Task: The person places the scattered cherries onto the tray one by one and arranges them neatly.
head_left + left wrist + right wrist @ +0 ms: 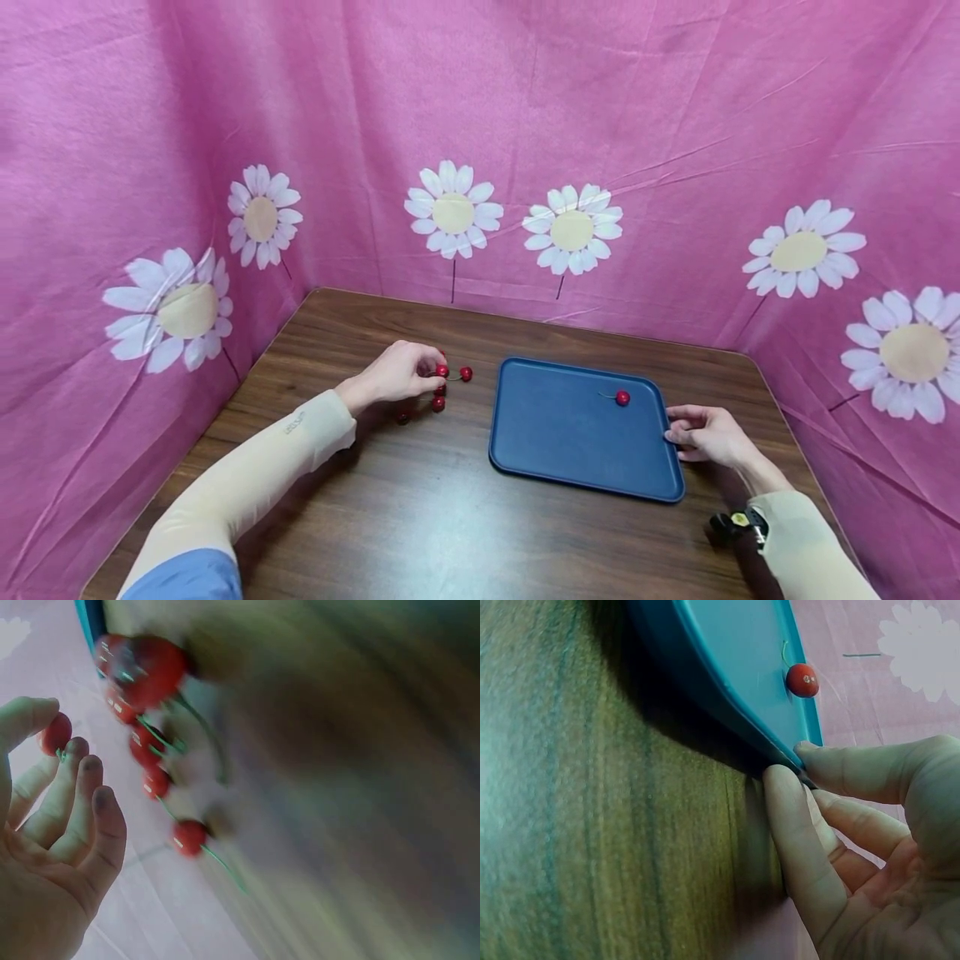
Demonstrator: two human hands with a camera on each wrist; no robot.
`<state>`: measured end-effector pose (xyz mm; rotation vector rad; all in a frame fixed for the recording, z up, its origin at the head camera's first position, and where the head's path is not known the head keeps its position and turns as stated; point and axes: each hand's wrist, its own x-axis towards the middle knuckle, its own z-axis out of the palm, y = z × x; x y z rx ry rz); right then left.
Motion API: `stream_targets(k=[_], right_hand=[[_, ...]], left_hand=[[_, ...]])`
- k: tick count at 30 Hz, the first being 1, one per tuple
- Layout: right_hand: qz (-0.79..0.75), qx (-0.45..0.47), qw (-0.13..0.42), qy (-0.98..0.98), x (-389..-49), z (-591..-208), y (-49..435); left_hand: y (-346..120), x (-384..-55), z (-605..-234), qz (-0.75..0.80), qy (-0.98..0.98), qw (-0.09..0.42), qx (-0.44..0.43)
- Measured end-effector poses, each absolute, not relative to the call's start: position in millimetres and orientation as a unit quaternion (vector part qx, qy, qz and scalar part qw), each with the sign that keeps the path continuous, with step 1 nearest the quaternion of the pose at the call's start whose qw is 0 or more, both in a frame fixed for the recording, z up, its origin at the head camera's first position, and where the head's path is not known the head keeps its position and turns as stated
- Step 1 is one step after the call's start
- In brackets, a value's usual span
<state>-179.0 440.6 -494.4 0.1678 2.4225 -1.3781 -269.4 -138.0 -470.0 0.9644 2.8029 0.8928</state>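
My left hand (397, 372) pinches a red cherry (55, 735) between thumb and fingertips, just above the table. Several more cherries with green stems lie close around that hand, among them one to its right (467, 374) and another nearer the front (438, 404). Right of them, flat on the table, is a blue rectangular tray (577, 446). One cherry (622, 398) rests in it near the far right corner, its stem pointing left. With thumb on the rim and fingers against the outer side, my right hand (712, 436) grips the tray's right edge.
The brown wood-grain table (420, 517) extends in front of the tray and cherries. A pink cloth (637, 108) with white daisies hangs along the back and both sides. A dark strap device (738, 525) is on the right wrist.
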Motion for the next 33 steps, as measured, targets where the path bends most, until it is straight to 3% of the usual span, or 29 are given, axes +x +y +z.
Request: stream_targets(k=[15,33], right_hand=[[-0.498,0.053,0.173,0.848,-178,-493,437],[-0.505,0.064,0.166,0.845,-176,-496,439]], left_hand=[[-56,-274,-450,0.323,0.863,0.040,0.387],[34,-290,-451,0.216,0.867,0.041,0.447]])
